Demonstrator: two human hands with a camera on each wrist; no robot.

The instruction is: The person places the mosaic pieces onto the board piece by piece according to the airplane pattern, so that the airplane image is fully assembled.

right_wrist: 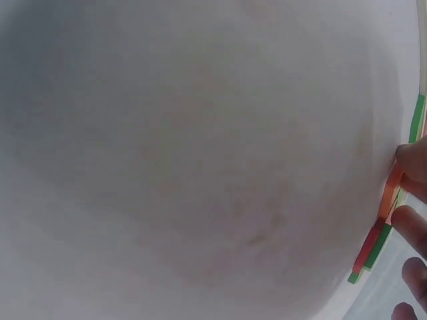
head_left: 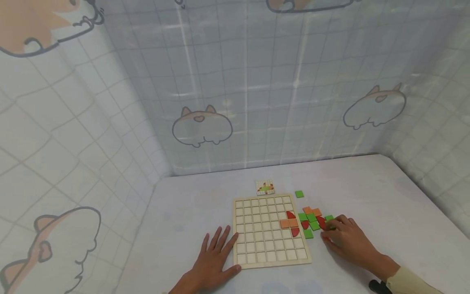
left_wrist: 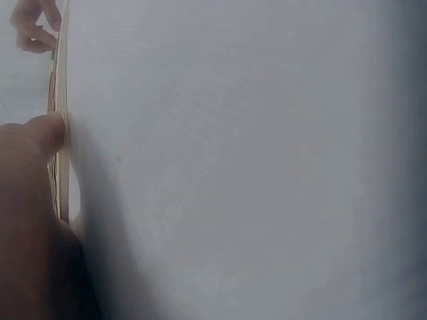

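Note:
A wooden grid board (head_left: 264, 245) lies on the white table. At its right side sit two orange square tiles (head_left: 289, 223) with red quarter-round tiles (head_left: 295, 232) above and below. My left hand (head_left: 213, 261) rests flat beside the board, fingers spread, fingertips and thumb touching its left edge. My right hand (head_left: 346, 241) is over the loose tiles right of the board, fingers bent down. In the right wrist view, an orange tile (right_wrist: 390, 193) shows between the thumb and a fingertip, which pinch its ends. In the head view, that tile is hidden by the hand.
Loose green tiles (head_left: 313, 225), orange tiles (head_left: 316, 212) and red tiles (head_left: 321, 221) are scattered beside the board. A lone green tile (head_left: 299, 194) lies farther back. A small pattern card (head_left: 265, 187) sits behind the board. Patterned curtain walls (head_left: 264, 90) surround the table.

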